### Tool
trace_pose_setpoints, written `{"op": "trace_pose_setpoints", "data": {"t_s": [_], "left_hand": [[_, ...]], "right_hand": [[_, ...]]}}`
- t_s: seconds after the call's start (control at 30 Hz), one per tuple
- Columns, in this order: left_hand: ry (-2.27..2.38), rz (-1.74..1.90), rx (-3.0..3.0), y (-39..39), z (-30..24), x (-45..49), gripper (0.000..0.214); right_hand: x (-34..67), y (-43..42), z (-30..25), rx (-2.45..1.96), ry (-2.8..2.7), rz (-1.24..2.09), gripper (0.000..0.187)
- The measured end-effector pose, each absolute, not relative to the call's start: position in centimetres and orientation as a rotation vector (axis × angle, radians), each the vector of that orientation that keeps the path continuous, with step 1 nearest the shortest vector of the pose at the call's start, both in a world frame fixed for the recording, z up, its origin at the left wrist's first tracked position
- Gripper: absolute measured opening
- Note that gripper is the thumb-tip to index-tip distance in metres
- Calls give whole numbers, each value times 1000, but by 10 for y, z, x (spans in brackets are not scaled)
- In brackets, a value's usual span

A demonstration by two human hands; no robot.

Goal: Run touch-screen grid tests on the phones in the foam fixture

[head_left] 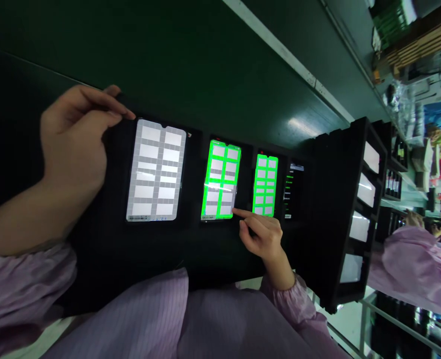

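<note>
In the head view, a black foam tray (160, 249) is held steady on the dark green counter (190, 65). Its far edge is pinched by the closed fingers of the left hand (74, 149), so the screens can be pressed without slipping. Four phones sit in snug recesses, glass upward. The first phone (156, 170) shows a white-grey grid, while the second phone (221, 180) and third phone (265, 185) are outlined in bright green. The fourth phone (293, 189) is mostly dark. The right hand (267, 239) grips nothing: its index fingertip (237, 211) is laid on the second phone's lower corner and the other fingers are curled. Beyond, an upright tray (336, 209) of lit phones stands beside a co-worker's pink sleeve (410, 264).
</note>
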State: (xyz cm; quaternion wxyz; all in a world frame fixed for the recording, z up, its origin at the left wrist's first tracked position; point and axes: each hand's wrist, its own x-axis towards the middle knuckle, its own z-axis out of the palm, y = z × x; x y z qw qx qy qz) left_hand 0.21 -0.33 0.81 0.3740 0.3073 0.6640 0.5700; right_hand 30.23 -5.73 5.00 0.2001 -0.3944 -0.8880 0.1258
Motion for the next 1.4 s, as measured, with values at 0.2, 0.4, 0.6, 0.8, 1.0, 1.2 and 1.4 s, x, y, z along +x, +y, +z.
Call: {"op": "trace_pose_setpoints", "data": {"t_s": [0.2, 0.4, 0.6, 0.8, 1.0, 1.2, 1.4], "left_hand": [[1645, 1543, 766, -2, 8, 3, 7], [1667, 1526, 719, -1, 10, 4, 7], [1664, 1532, 713, -1, 10, 4, 6], [1647, 1553, 735, -4, 9, 4, 8], [1676, 1519, 722, -2, 12, 5, 8], [1648, 1523, 742, -2, 10, 3, 4], [1673, 1521, 742, -1, 6, 2, 8]], "right_hand": [[296, -45, 49, -1234, -2464, 307, 31], [289, -34, 46, -1286, -2459, 274, 29], [287, -28, 45, -1288, -2485, 224, 27], [289, -31, 47, -1167, -2489, 235, 29], [294, -38, 46, -1024, -2483, 265, 29], [290, -45, 42, -990, -2476, 251, 31], [272, -53, 38, -972, -2553, 288, 34]]}}
